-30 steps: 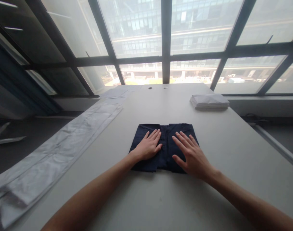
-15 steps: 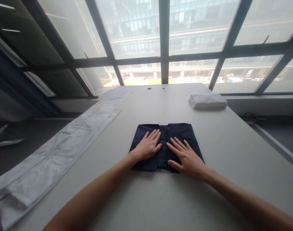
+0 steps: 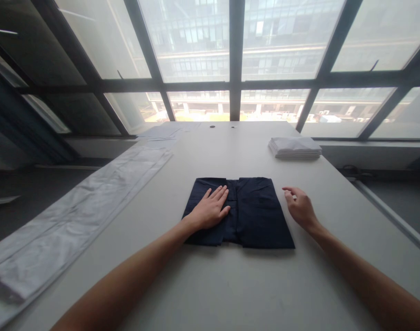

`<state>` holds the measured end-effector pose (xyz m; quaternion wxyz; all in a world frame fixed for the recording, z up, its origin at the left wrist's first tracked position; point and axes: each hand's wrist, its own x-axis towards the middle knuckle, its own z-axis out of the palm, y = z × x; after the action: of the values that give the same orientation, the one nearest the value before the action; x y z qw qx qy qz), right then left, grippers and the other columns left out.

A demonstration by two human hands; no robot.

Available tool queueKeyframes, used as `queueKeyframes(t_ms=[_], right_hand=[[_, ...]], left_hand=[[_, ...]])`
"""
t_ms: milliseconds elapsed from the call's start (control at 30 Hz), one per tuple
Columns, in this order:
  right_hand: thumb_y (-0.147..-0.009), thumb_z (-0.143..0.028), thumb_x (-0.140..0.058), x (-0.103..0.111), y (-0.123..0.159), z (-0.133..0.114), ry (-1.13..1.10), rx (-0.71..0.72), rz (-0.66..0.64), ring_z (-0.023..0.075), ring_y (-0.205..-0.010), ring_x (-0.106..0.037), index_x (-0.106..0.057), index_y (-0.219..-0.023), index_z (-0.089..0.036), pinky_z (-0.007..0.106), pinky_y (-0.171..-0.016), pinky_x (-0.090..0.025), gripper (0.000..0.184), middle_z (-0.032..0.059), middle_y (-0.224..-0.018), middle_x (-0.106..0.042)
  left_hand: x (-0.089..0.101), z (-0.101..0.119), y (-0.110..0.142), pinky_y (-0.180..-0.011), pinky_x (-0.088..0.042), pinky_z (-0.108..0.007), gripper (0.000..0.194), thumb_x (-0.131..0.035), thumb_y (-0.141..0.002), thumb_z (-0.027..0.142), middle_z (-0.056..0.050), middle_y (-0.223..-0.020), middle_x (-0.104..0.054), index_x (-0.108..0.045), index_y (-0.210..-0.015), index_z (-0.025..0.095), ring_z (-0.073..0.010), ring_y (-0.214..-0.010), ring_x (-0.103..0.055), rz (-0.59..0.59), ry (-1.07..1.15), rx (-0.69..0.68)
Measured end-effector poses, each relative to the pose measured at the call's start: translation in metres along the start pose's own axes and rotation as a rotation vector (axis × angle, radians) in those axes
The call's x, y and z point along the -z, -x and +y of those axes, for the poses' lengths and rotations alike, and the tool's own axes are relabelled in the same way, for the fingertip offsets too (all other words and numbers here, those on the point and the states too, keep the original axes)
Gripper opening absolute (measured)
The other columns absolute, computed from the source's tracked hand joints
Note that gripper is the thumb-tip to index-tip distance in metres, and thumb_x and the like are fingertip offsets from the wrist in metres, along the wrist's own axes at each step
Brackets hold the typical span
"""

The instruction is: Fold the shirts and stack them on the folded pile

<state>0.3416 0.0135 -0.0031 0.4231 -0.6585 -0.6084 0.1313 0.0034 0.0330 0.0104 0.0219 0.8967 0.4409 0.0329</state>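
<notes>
Navy cloth [image 3: 260, 216] under L grip [image 3: 210, 209] (flat, nothing held), just beside R grip [image 3: 300, 207] (half-curled, empty).

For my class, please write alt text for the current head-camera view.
A left hand lies flat on a folded navy cloth on a white table; the right hand is beside the cloth's right edge. Farther back are a folded white stack and large windows.

a dark navy cloth [image 3: 253, 214] lies flat on the white table [image 3: 210, 289], folded into a low, wide bundle. 2 side panels meet a narrow middle strip, where a small notch shows at the near edge. the right panel is mostly smooth, with faint creases toward its far end.
</notes>
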Motion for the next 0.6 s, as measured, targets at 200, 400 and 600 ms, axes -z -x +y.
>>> queueKeyframes(t_ms=[200,400,600], right_hand=[[-0.091,-0.033,-0.045,-0.006,0.011,-0.012,0.109,0.136,-0.07,0.0209,-0.076,-0.063,-0.071,-0.108,-0.015,0.037,-0.082,-0.051,0.036,0.0112,-0.103,-0.072],[-0.09,-0.033,-0.046,-0.006,0.009,-0.01,0.118,0.091,-0.096,0.0224,-0.08,-0.066,-0.072,-0.108,-0.016,0.036,-0.08,-0.051,0.035,0.0101,-0.099,-0.074],[-0.087,-0.031,-0.054,0.006,0.011,-0.023,0.083,-0.138,-0.217,0.0223,-0.073,-0.068,-0.07,-0.11,-0.016,0.038,-0.072,-0.056,0.032,0.0113,-0.09,-0.073]], left_hand=[[-0.002,-0.002,0.0,-0.124,-0.013,-0.047,0.065,-0.027,-0.104,0.051,-0.01,-0.166,-0.023,-0.027,-0.159,0.017,-0.0247,-0.154,-0.016,0.019,-0.001,-0.002],[0.001,-0.001,0.0,-0.124,-0.013,-0.046,0.064,-0.027,-0.104,0.05,-0.009,-0.166,-0.022,-0.027,-0.159,0.017,-0.0229,-0.154,-0.015,0.0,-0.007,0.004],[-0.001,-0.002,0.0,-0.124,-0.013,-0.045,0.065,-0.026,-0.104,0.051,-0.009,-0.166,-0.021,-0.028,-0.159,0.016,-0.0226,-0.155,-0.014,0.001,-0.015,0.007]])
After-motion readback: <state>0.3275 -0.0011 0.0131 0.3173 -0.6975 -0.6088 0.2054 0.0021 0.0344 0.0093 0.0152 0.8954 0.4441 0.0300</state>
